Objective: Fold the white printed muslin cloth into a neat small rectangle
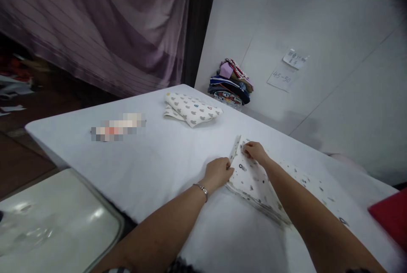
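A white cloth with small dark prints [254, 182] lies partly folded in layers on the white table, its far end standing up a little. My left hand [218, 173], with a bracelet at the wrist, is closed on the cloth's left edge. On the far part of the same cloth, my right hand [255, 151] pinches the fabric with bent fingers. Some of the cloth is hidden beneath my right forearm, and more of it spreads out to the right.
A folded white cloth with grey prints [193, 110] lies farther back on the table [152, 167]. Left of it is a pixelated item [118, 127]. Folded textiles [230, 84] are stacked by the wall. Something red [389, 215] sits at the right edge; a pale glossy surface [57, 222] stands lower left.
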A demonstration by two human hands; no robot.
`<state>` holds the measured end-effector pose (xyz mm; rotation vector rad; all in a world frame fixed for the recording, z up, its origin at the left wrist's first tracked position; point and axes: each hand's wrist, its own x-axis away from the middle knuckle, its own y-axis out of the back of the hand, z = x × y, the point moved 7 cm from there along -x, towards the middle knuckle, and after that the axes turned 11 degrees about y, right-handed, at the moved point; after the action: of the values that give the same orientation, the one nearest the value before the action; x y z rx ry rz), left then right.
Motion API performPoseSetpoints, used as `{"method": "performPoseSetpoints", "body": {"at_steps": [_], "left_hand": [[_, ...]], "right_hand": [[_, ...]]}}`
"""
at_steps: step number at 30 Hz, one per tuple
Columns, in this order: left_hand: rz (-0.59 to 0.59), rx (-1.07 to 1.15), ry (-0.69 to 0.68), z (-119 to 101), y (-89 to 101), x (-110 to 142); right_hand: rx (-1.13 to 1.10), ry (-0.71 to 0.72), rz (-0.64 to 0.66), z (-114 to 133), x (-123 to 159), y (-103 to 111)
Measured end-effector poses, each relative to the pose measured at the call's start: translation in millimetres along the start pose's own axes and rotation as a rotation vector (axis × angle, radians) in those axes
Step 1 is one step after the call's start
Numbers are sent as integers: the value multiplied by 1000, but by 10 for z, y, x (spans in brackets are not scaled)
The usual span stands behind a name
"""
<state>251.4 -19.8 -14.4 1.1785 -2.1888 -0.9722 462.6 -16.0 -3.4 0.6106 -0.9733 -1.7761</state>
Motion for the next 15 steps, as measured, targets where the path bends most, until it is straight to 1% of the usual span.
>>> {"method": "performPoseSetpoints", "body": {"at_steps": [3, 7, 10, 15], "left_hand": [[-4, -24, -25, -24, 12, 12], [-12, -62, -41, -40, 16, 23], [-9, -72, -60, -47, 7, 28], [-4, -87, -79, -49, 1, 33]], "right_hand": [[86, -32, 0, -32, -277, 17], [231, -68, 29, 11, -576, 14], [341, -108, 51, 32, -720, 11], [454, -154, 129, 64, -848, -13]]}}
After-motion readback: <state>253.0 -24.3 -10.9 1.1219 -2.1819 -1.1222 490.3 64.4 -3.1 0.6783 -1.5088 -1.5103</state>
